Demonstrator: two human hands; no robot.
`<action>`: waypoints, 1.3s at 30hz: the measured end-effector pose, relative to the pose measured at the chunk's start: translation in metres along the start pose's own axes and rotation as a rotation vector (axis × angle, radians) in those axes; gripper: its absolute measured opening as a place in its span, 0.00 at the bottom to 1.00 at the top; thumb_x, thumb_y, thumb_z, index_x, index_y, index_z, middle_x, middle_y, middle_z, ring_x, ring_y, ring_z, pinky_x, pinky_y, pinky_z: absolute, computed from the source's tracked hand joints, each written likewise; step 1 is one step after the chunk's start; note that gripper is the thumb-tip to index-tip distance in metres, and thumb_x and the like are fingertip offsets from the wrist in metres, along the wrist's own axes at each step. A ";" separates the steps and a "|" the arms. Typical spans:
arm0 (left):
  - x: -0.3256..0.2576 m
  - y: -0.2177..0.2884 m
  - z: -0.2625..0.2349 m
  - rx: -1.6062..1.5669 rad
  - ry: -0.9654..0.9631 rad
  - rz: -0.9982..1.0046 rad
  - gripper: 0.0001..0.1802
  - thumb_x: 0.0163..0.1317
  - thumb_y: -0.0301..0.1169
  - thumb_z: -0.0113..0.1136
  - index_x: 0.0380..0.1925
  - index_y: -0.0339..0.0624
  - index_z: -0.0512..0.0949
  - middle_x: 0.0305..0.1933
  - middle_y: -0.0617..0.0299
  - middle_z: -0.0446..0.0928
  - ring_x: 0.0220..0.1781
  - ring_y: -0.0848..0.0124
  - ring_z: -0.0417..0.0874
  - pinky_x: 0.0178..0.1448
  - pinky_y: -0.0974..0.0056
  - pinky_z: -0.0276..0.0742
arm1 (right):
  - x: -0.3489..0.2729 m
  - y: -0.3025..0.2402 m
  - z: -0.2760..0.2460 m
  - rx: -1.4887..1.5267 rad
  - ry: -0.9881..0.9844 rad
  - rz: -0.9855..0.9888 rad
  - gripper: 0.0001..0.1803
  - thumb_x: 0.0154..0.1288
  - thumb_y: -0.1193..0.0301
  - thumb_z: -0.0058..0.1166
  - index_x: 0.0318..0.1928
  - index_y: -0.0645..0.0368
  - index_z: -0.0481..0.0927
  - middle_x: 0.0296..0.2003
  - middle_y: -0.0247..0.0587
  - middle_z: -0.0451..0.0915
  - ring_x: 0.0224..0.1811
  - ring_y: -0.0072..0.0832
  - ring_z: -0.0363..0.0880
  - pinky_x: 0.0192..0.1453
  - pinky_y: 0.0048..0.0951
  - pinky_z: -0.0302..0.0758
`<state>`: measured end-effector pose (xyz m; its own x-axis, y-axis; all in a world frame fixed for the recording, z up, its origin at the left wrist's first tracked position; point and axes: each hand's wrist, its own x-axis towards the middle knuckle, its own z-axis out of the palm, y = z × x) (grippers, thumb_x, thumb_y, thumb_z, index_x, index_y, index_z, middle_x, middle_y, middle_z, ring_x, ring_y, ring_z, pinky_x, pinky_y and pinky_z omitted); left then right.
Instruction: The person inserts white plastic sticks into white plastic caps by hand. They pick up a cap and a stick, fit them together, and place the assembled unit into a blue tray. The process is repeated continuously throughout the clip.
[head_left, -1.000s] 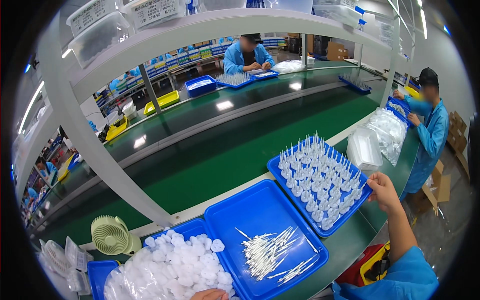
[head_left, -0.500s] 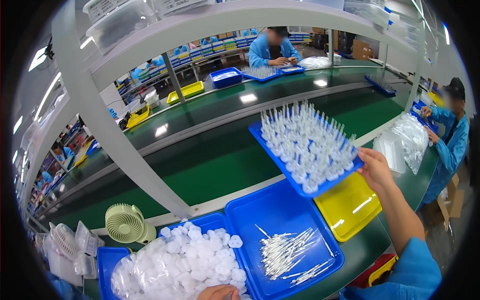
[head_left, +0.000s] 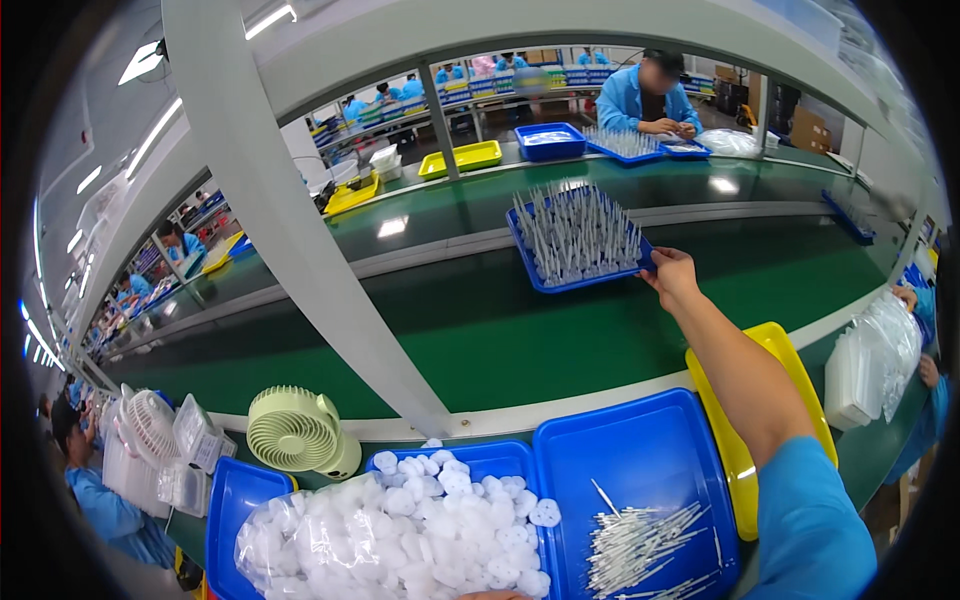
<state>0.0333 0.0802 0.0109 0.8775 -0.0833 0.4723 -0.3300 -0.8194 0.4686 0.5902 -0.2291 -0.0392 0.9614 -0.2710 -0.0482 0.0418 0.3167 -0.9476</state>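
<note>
My right hand (head_left: 672, 277) grips the right edge of a blue tray (head_left: 560, 287) over the green belt. Rows of thin, pale, pointed pieces (head_left: 585, 235) stand upright in it on round bases. Only a sliver of my left hand (head_left: 492, 596) shows at the lower edge, by the white discs; its fingers are hidden. Those small white plastic discs (head_left: 430, 530) with holes fill a blue tray (head_left: 500, 457), partly inside a clear bag. To its right, another blue tray (head_left: 630, 440) holds a loose pile of slim white sticks (head_left: 645, 545).
A yellow tray (head_left: 775, 345) lies beneath my right forearm. A green fan (head_left: 300, 432) stands behind the discs, near a slanting white post (head_left: 310, 250). Clear bags and tubs (head_left: 870, 360) sit at right. Across the belt (head_left: 480, 330), a co-worker (head_left: 650, 100) handles small pieces beside trays.
My right hand has carried the filled tray away from me, out over the belt, and levelled it. My left hand has slipped mostly out of view. The whole view has shifted left.
</note>
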 end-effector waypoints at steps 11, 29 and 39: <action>0.010 0.002 -0.003 -0.033 -0.059 -0.026 0.13 0.59 0.30 0.81 0.44 0.47 0.90 0.48 0.58 0.90 0.43 0.57 0.91 0.45 0.56 0.83 | 0.117 0.031 0.009 -0.224 -0.212 -0.038 0.15 0.80 0.80 0.53 0.61 0.76 0.80 0.56 0.57 0.84 0.45 0.44 0.91 0.49 0.40 0.99; -0.014 -0.004 0.007 -0.123 0.089 -0.100 0.08 0.65 0.13 0.67 0.42 0.33 0.85 0.45 0.47 0.87 0.47 0.53 0.88 0.54 0.54 0.83 | -0.300 -0.111 -0.141 -1.334 -0.447 -0.593 0.13 0.78 0.66 0.67 0.41 0.64 0.86 0.40 0.55 0.88 0.42 0.55 0.88 0.46 0.50 0.82; -0.001 0.035 0.024 -0.377 0.187 -0.238 0.18 0.71 0.11 0.60 0.59 0.25 0.83 0.71 0.36 0.80 0.56 0.63 0.92 0.59 0.64 0.90 | -0.453 -0.135 -0.229 -1.336 -0.591 -0.130 0.06 0.73 0.72 0.70 0.43 0.63 0.90 0.36 0.54 0.90 0.39 0.52 0.90 0.47 0.47 0.84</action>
<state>0.0290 0.0381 0.0083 0.8777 0.2132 0.4292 -0.2615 -0.5374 0.8017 0.0869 -0.3570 0.0382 0.9534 0.2768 -0.1198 0.1737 -0.8286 -0.5322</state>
